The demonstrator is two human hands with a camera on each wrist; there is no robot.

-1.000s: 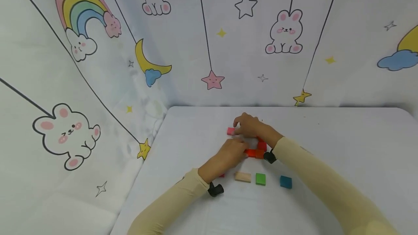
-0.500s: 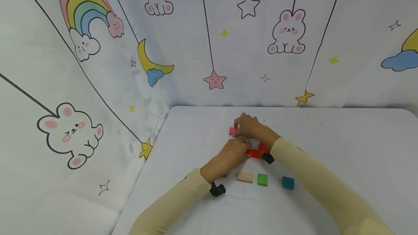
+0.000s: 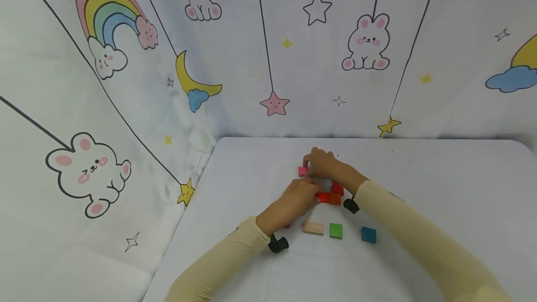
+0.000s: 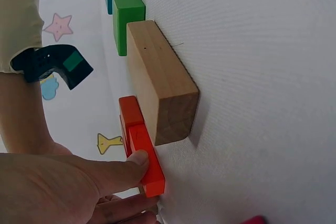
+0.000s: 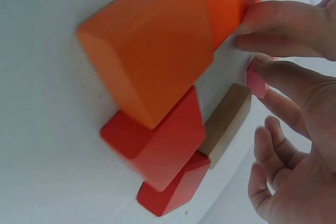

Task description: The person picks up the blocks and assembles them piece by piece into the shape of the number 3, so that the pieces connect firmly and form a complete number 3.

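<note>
My left hand [image 3: 295,197] pinches a red-orange block [image 4: 149,166] lying on the table, its thumb on the near side and fingers behind. An orange block [image 3: 334,198] continues the line to the right, with a red block [image 3: 337,188] behind it. Farther back, my right hand [image 3: 322,163] holds a small pink block [image 3: 302,171] between thumb and finger, while its other fingers curl loosely. In the right wrist view a second red block [image 5: 173,187] and a wooden block [image 5: 226,124] extend the arrangement; my right hand covers much of these in the head view.
Nearer the body lie a light wooden block [image 3: 313,228], a green block [image 3: 336,230] and a blue block [image 3: 368,235]. A red block [image 3: 286,225] shows partly beside my left wrist. A cartoon-printed curtain [image 3: 235,59] hangs behind and left of the white table [image 3: 419,190].
My right hand has slid the pink block a little to the right, closer to the other blocks. My left hand stays on the red-orange block.
</note>
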